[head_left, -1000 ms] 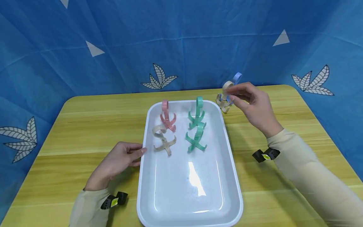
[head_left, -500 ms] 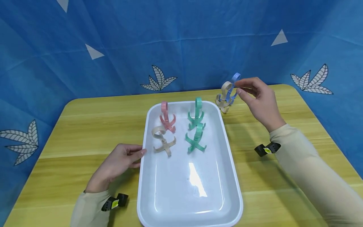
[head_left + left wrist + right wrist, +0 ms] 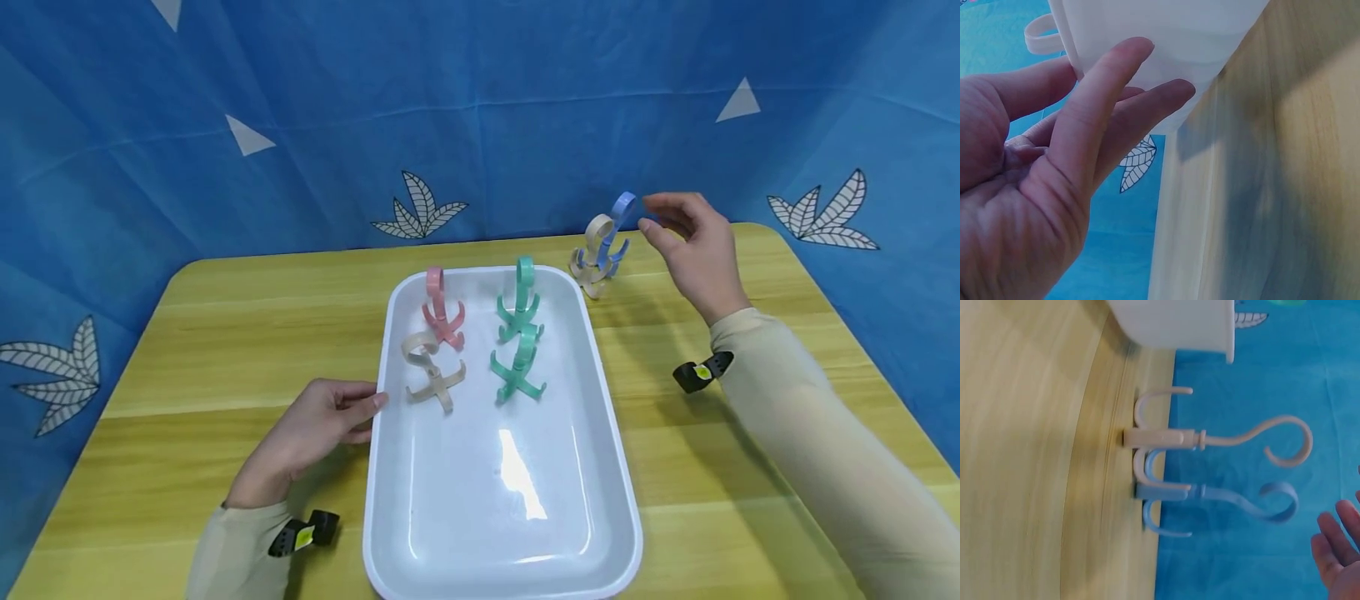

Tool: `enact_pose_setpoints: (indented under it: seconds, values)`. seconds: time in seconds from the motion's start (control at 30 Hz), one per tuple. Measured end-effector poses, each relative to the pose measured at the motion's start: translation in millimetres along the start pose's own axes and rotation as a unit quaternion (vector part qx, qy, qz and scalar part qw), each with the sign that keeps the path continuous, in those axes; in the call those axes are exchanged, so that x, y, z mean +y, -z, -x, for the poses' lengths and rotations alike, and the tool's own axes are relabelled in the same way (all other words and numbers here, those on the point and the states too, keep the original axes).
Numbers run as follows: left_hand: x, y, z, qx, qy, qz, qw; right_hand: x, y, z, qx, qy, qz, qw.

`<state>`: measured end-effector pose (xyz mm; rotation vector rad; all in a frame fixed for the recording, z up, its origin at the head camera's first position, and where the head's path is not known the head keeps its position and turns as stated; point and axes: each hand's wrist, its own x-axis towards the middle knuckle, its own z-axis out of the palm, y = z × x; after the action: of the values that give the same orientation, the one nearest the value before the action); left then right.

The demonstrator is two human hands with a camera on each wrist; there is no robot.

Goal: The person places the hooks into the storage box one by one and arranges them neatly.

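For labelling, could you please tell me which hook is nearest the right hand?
The blue hook, the only blue one, outside the tray; the beige hook beside it stands farther from the right hand.

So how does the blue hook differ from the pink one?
The blue hook stands outside the tray, on the table; the pink hook is inside the tray. The right hand is near the blue hook, not touching; neither hand is near the pink hook. Both have a curled top and upturned prongs.

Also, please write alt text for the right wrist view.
A beige hook and a blue hook stand close together on a wooden table, the right hand apart from both. A white tray and blue cloth also show.
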<state>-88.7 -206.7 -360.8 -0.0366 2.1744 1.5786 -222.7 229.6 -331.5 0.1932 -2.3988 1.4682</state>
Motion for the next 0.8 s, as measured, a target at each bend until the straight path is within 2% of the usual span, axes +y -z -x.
enact_pose_setpoints:
  seconds: [0.23, 0.4, 0.67, 0.8]
  values:
    - [-2.6, 1.1, 1.2, -0.003, -0.012, 0.005, 0.9999, 7.9, -1.6, -9.7, 0.006, -0.025, 0.024, 0.9994]
    - [-2.9, 0.4, 1.6, -0.006, -0.012, 0.009, 0.9999, 13.6, -3.5, -14.2, 0.002, -0.046, 0.014, 0.9988]
    - [-1.3, -1.3, 1.9, 0.004, 0.003, 0.003, 1.0000, 16.3, -6.2, -26.1, -0.036, -0.100, 0.001, 0.9943]
    - [-1.8, -1.7, 0.1, 0.001, 0.003, 0.001, 1.0000, 18.7, -8.6, -30.3, -0.039, -0.116, -0.005, 0.9925]
